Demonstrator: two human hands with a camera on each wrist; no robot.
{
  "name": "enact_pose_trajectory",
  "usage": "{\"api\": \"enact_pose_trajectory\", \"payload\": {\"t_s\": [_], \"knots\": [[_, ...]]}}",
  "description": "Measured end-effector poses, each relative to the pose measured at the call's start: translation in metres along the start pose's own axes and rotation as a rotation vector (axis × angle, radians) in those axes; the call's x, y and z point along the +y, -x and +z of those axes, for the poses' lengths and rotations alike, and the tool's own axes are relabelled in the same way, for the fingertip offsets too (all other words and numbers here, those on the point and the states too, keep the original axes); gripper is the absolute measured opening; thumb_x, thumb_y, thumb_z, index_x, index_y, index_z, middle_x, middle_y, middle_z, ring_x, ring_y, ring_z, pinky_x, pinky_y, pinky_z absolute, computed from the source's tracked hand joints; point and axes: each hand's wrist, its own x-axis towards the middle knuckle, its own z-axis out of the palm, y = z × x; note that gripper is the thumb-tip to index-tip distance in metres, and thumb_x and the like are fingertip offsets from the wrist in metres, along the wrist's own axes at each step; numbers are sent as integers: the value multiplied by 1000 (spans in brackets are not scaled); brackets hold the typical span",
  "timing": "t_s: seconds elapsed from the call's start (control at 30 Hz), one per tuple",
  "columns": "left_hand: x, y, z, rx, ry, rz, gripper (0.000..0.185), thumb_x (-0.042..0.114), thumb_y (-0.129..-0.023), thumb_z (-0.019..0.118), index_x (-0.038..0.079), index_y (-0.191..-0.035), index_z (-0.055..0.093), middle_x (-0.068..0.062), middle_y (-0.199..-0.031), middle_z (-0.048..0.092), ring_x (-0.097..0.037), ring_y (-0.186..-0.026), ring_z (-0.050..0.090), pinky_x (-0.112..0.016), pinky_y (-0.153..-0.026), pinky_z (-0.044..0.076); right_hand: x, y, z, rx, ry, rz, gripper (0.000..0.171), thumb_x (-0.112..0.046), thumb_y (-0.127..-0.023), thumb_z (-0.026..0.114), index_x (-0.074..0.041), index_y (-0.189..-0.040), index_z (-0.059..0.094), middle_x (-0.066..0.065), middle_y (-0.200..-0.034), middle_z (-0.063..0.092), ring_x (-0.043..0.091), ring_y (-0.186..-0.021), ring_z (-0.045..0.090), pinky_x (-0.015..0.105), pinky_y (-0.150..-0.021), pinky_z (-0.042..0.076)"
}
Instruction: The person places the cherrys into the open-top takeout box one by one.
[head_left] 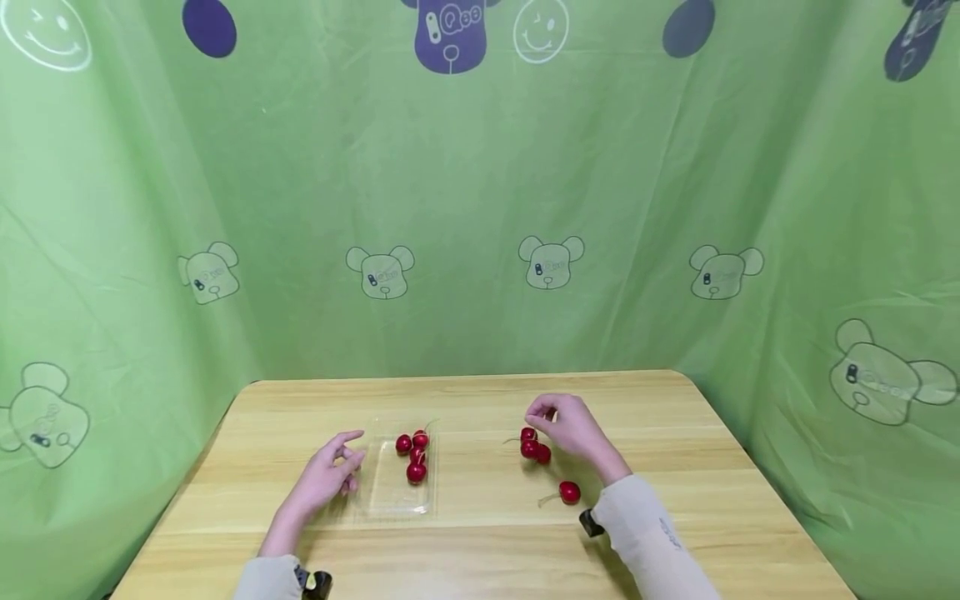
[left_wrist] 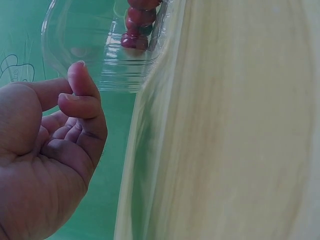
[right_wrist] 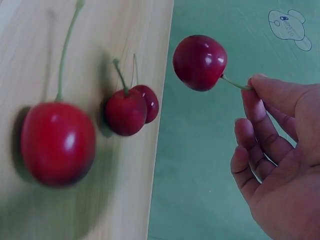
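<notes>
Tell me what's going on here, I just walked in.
A person's right hand pinches a cherry by its stem, holding it off the table. The left hand, loosely curled, is beside a clear plastic container. Four cherries are in the container, and three others lie on the table.

- The left hand [head_left: 326,477] is hovering at the left edge of a clear plastic tray [head_left: 388,487], its fingers loosely bent.
- Four red cherries [head_left: 416,473] are lying along the tray's right side.
- The right hand [head_left: 568,427] is holding thumb and fingertips together right over the farthest of three clustered cherries [head_left: 529,450].
- A lone cherry [head_left: 570,492] is lying nearer the right sleeve [head_left: 647,533], its stem pointing left.
- A wooden table [head_left: 487,558] is supporting the tray.
- A green curtain [head_left: 465,167] with bear heads [head_left: 550,267] is hanging behind and on both sides.
</notes>
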Motion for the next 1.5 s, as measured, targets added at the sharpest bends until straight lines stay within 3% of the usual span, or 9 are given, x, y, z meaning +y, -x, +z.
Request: {"api": "enact_pose_trajectory", "payload": {"t_s": [0.7, 1.5], "knots": [[-2, -2, 0, -2, 3, 3, 51, 10, -105, 59, 3, -154, 44, -21, -97, 61, -18, -60, 61, -24, -51, 50, -33, -20, 21, 1, -18, -103, 4, -16, -96, 75, -14, -94, 77, -7, -84, 70, 10, -81, 61, 30, -78, 52], [-3, -2, 0, -5, -6, -2, 51, 11, -105, 60, 6, -154, 45, -20, -99, 62, -19, -62, 62, -25, -52, 51, -61, -31, 42, -28, -70, -113, 5, -18, -96, 75, -14, -94, 78, -7, -84, 70, 10, -82, 61, 31, -80, 53]]}}
